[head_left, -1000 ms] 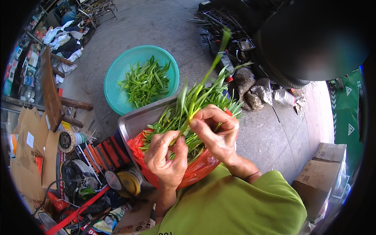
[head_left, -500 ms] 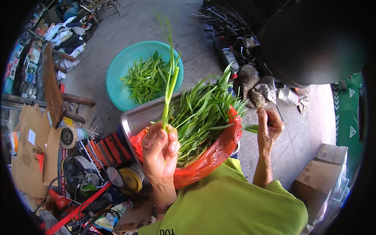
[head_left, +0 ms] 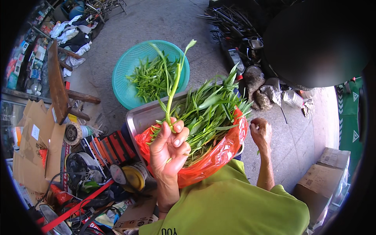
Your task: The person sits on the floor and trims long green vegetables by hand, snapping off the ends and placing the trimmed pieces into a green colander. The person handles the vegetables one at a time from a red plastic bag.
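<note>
Left hand has its fingers pinched shut on one long green stalk, which stands nearly upright and points toward the teal basket of greens just beyond. Right hand is loosely curled and empty, off beside the red bag of greens, so the left is nearer.

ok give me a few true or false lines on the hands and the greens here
1. The left hand holds a single green stalk upright. True.
2. The right hand grips a bunch of greens. False: it is loosely closed, off to the side of the red plastic bag, with no bunch in it.
3. The teal basket contains greens. True.
4. The pile of greens lies in a blue bag. False: the bag is red, resting on a metal tray.
</note>
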`<control>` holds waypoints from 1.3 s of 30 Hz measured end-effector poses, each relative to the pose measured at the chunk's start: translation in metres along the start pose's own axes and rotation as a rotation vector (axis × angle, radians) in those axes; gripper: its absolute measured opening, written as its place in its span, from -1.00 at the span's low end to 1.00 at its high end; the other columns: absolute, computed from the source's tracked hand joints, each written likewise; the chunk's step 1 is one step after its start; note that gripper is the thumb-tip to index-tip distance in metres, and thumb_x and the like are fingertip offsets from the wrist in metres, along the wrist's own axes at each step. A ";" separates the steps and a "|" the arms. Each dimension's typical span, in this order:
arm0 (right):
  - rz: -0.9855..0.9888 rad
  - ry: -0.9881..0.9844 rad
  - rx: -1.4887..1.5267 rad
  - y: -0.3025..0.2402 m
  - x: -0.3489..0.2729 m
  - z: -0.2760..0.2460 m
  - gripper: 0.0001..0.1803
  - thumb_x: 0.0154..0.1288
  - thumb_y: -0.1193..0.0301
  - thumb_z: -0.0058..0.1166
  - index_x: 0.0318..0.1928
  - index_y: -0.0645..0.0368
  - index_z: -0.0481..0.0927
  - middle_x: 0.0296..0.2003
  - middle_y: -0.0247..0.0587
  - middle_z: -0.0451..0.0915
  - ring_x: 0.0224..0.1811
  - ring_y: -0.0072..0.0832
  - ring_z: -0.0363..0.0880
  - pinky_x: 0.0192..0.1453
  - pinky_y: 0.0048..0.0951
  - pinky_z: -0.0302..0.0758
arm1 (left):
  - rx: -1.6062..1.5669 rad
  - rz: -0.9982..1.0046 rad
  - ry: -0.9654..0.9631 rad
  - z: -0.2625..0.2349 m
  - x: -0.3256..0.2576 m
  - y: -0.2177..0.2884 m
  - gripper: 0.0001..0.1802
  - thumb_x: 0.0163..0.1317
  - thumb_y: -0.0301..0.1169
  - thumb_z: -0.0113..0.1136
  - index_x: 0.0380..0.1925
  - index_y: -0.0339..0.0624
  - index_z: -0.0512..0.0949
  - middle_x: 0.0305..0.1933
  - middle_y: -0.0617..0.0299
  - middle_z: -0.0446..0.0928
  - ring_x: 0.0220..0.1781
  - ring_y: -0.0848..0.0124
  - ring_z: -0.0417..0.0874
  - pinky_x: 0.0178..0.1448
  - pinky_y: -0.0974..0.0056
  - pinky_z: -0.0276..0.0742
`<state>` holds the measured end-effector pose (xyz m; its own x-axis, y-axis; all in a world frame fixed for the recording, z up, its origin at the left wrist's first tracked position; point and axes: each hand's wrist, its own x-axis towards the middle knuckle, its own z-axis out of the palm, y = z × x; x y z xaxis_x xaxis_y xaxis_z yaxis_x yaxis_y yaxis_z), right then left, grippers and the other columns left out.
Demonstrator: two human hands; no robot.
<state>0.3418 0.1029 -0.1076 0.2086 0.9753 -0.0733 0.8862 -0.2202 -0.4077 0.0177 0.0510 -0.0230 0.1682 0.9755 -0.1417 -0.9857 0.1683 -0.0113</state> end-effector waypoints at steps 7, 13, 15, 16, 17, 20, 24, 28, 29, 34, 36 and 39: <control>0.055 -0.070 -0.111 -0.024 -0.001 -0.018 -0.76 0.10 0.25 0.24 -0.31 0.14 0.72 -0.37 -0.04 0.69 -0.27 -0.10 0.68 -0.13 -0.18 0.56 | 0.081 0.096 0.054 -0.001 -0.003 0.000 -0.65 0.51 -0.23 -0.03 0.09 -0.25 0.51 -0.35 0.24 0.43 -0.57 0.58 0.29 -0.65 0.49 0.03; -0.015 -0.161 -0.190 -0.041 -0.009 -0.038 -0.64 0.03 0.32 0.25 -0.11 0.11 0.67 -0.28 -0.09 0.70 -0.20 -0.15 0.68 -0.04 -0.18 0.56 | 0.156 0.131 0.085 -0.006 -0.006 0.001 -0.63 0.53 -0.24 -0.08 0.10 -0.29 0.49 -0.52 0.27 0.42 -0.67 0.58 0.26 -0.66 0.49 0.08; 0.138 -0.359 -0.234 -0.048 -0.006 -0.047 -0.56 0.01 0.36 0.26 0.00 0.07 0.63 -0.19 -0.12 0.70 -0.14 -0.18 0.68 0.00 -0.18 0.56 | 0.264 0.162 0.163 -0.005 -0.007 0.000 -0.63 0.51 -0.26 -0.04 0.10 -0.32 0.50 -0.49 0.25 0.48 -0.67 0.59 0.29 -0.66 0.51 0.09; 0.011 -0.258 -0.207 -0.045 -0.009 -0.047 -0.57 0.02 0.37 0.26 -0.01 0.07 0.64 -0.22 -0.12 0.70 -0.18 -0.17 0.68 -0.03 -0.18 0.56 | 0.318 0.178 0.203 -0.005 -0.008 0.000 -0.64 0.50 -0.28 -0.01 0.10 -0.33 0.50 -0.47 0.24 0.50 -0.67 0.59 0.31 -0.66 0.52 0.10; -0.117 -0.160 -0.181 -0.040 -0.015 -0.047 -0.59 0.03 0.37 0.26 -0.02 0.07 0.65 -0.25 -0.12 0.71 -0.21 -0.17 0.69 -0.06 -0.18 0.57 | 0.396 0.212 0.219 -0.003 -0.010 0.000 -0.65 0.47 -0.31 0.04 0.08 -0.33 0.52 -0.45 0.21 0.54 -0.65 0.58 0.36 -0.63 0.52 0.15; -0.248 0.007 -0.110 -0.043 -0.021 -0.050 -0.62 0.06 0.36 0.27 -0.04 0.08 0.67 -0.32 -0.13 0.71 -0.30 -0.17 0.70 -0.13 -0.18 0.58 | 0.658 0.353 0.248 0.001 -0.011 -0.003 -0.70 0.38 -0.40 0.17 0.03 -0.34 0.57 -0.34 0.07 0.67 -0.59 0.57 0.51 -0.60 0.53 0.22; -0.267 0.022 0.012 -0.077 -0.025 -0.070 -0.76 0.17 0.40 0.27 -0.13 0.14 0.69 -0.36 -0.13 0.71 -0.40 -0.26 0.71 -0.26 -0.29 0.59 | 0.959 0.471 0.313 0.010 -0.013 -0.008 -0.71 0.36 -0.41 0.20 0.00 -0.37 0.56 -0.26 0.01 0.69 -0.54 0.53 0.58 -0.52 0.53 0.37; -0.683 0.113 0.239 -0.127 -0.033 -0.071 -0.72 0.13 0.60 0.28 -0.10 0.15 0.72 -0.49 -0.20 0.66 -0.59 -0.54 0.60 -0.55 -0.53 0.47 | 1.185 0.604 0.365 0.010 -0.010 -0.017 -0.78 0.39 -0.44 0.16 -0.11 -0.42 0.56 -0.30 0.05 0.69 -0.52 0.51 0.61 -0.43 0.48 0.52; -0.839 0.063 0.312 -0.135 -0.034 -0.066 -0.54 0.09 0.65 0.25 0.06 0.14 0.65 -0.51 -0.28 0.64 -0.65 -0.56 0.53 -0.60 -0.50 0.44 | 1.280 0.623 0.379 0.012 -0.012 -0.020 -0.79 0.39 -0.45 0.16 -0.11 -0.41 0.56 -0.31 0.06 0.69 -0.52 0.50 0.62 -0.43 0.47 0.53; -1.529 0.030 0.275 -0.191 -0.031 -0.057 -0.39 -0.03 0.63 0.19 0.15 0.49 0.49 -0.65 -0.48 0.29 -0.72 -0.65 0.32 -0.73 -0.51 0.25 | 1.899 0.821 0.282 0.029 -0.026 -0.027 -0.87 0.34 -0.53 0.17 -0.18 -0.39 0.57 -0.43 0.04 0.63 -0.52 0.35 0.66 -0.42 0.32 0.51; -1.626 0.049 0.247 -0.202 -0.031 -0.056 -0.37 -0.12 0.58 0.18 0.09 0.54 0.51 -0.64 -0.48 0.29 -0.72 -0.66 0.32 -0.73 -0.54 0.24 | 2.023 0.967 0.262 0.029 -0.032 -0.026 -0.90 0.33 -0.53 0.16 -0.24 -0.38 0.55 -0.48 -0.03 0.55 -0.52 0.15 0.64 -0.40 0.23 0.49; -1.719 0.104 0.194 -0.211 -0.031 -0.056 -0.36 -0.24 0.53 0.12 0.01 0.55 0.55 -0.63 -0.48 0.33 -0.71 -0.68 0.33 -0.73 -0.57 0.24 | 2.043 0.937 0.228 0.031 -0.039 -0.017 -0.89 0.33 -0.53 0.15 -0.24 -0.38 0.56 -0.46 -0.01 0.57 -0.52 0.14 0.64 -0.39 0.24 0.49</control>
<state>0.1715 0.1177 0.0313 -0.8133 0.0662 0.5780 0.0488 0.9978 -0.0457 0.0285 0.0138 0.0130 -0.3379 0.8395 0.4255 0.5912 -0.1624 0.7900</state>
